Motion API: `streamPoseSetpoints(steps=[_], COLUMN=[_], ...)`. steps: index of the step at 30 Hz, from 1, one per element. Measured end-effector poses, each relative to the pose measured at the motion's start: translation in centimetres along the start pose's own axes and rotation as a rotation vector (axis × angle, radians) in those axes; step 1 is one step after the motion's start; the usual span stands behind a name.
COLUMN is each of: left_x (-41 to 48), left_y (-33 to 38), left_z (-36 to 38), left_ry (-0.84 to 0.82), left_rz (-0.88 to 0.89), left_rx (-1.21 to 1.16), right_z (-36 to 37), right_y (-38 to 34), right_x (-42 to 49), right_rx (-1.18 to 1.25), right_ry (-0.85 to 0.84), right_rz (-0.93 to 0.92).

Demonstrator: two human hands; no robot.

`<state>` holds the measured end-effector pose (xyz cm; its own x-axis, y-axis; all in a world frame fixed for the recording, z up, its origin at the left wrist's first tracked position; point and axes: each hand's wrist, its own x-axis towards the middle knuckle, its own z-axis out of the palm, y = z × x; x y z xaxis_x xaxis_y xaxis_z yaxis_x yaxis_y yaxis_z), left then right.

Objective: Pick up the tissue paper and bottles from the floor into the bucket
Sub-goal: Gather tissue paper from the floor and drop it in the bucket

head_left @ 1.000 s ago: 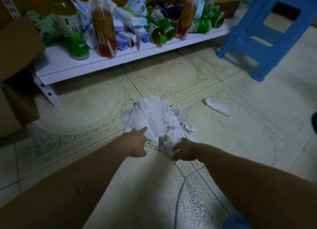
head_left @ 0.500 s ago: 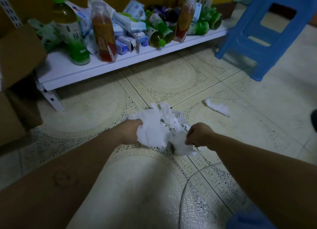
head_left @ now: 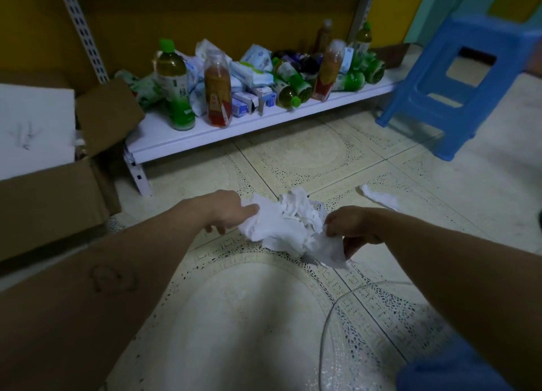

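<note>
A crumpled bundle of white tissue paper (head_left: pixel 284 226) hangs just above the tiled floor between both my hands. My left hand (head_left: pixel 225 211) pinches its left edge. My right hand (head_left: pixel 349 226) grips its right side, where a tail of tissue droops down. One loose scrap of tissue (head_left: pixel 378 198) lies on the floor to the right. The clear rim of a transparent bucket (head_left: pixel 331 311) curves in at the lower right, under my right forearm. Several bottles stand or lie on the low white shelf, among them a green-capped one (head_left: pixel 174 88) and a red-orange one (head_left: pixel 217 93).
The low white shelf (head_left: pixel 228 129) runs along the yellow wall with tissue packs and small boxes on it. An open cardboard box (head_left: pixel 50 167) sits at the left. A blue plastic stool (head_left: pixel 457 82) stands at the right.
Both hands closed on the spread tissue pile, gathered it into a bundle and lifted it off the floor. The view pulled back and up.
</note>
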<state>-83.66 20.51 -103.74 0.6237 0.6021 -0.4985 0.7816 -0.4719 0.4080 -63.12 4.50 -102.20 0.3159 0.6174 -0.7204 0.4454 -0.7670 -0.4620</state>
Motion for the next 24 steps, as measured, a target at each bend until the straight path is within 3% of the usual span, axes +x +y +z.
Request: streamPoseSetpoints(steps=[7,10,15,24], left_x=[-5.4,-7.4,-10.4,-21.1], left_y=[3.0,4.6,5.9,3.1], left_z=[-3.5,-5.0,-7.2,-12.6], left_ry=[0.235,0.344,0.459,0.626], left_rz=[0.127,0.198,0.196,-0.027], left_rx=[-0.076,-0.019,0.034,0.106], right_z=[-2.4,-3.9,-5.8,-3.0], right_y=[-1.3,-2.4,-5.4,-13.5], right_x=[-3.5,-5.2,-7.7,-10.0], right_rx=[0.113,0.257,0.697,0.733], right_ry=[0.234,0.195,0.098,-0.063], right_rz=[-0.223,-0.307,-0.447,-0.696])
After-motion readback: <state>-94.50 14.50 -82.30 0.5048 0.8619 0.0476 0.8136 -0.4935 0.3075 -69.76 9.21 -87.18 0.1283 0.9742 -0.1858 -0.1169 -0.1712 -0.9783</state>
